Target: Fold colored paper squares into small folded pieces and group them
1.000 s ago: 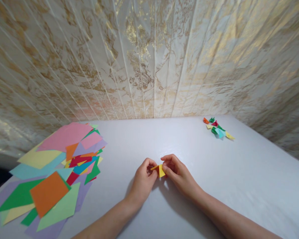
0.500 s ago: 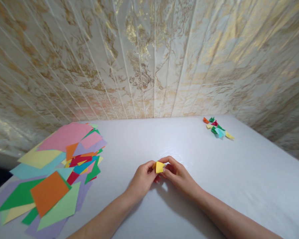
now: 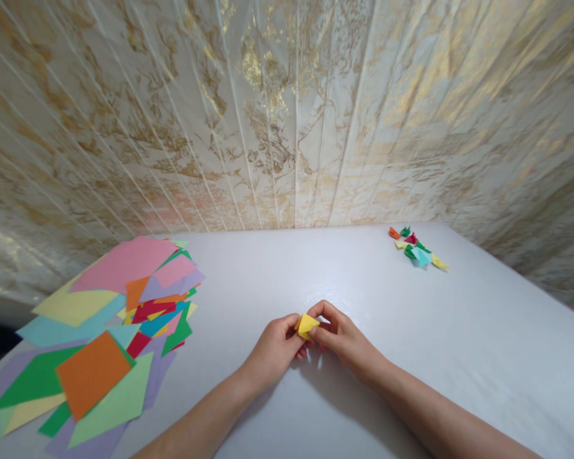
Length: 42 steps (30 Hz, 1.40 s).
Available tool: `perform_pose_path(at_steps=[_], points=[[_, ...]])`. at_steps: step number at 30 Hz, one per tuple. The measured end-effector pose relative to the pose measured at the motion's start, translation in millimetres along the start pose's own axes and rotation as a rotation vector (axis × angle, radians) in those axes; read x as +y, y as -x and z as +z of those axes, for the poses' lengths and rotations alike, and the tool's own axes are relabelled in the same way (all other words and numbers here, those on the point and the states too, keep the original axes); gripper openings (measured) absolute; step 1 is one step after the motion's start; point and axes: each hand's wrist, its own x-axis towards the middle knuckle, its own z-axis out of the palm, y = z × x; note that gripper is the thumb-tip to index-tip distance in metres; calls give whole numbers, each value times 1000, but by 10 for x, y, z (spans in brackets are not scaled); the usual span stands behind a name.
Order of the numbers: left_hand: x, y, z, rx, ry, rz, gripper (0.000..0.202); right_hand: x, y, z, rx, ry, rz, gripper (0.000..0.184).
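Both hands have drawn closer together over the last second, and the small yellow folded paper between them now shows as a compact triangle rather than a flat flap. The left hand pinches the paper's left side, its grip pressed together with thumb and fingertips on the fold. The right hand pinches the right side in the same way, its fingers curled over the top edge. The paper sits just above the white desk, near its middle, close to the person.

On the left of the desk lies a loose pile of coloured paper sheets, with an orange square on top near the front. A cluster of small folded paper pieces lies well apart at the far right, near the gold-patterned wall.
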Motion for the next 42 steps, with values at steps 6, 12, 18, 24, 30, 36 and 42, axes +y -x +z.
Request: perform_pose_path(at_steps=[6, 12, 18, 24, 30, 36, 42], points=[[-99, 18, 21, 70, -111, 49, 17, 66, -39, -33, 64, -12, -6, 23], [-131, 51, 33, 304, -327, 366, 19, 107, -73, -73, 158, 22, 25, 26], [-79, 24, 15, 308, -417, 473, 12, 78, -83, -33, 125, 63, -19, 31], [-75, 35, 35, 273, -365, 455, 13, 81, -81, -30, 122, 135, -31, 21], [-103, 64, 54, 257, -405, 484, 15, 112, -81, -31, 147, 195, -20, 5], [-140, 64, 66, 248, -385, 468, 13, 126, -81, -34, 117, 277, -36, 6], [-111, 58, 31, 270, -248, 341, 7, 111, -73, -65, 95, 335, -51, 9]])
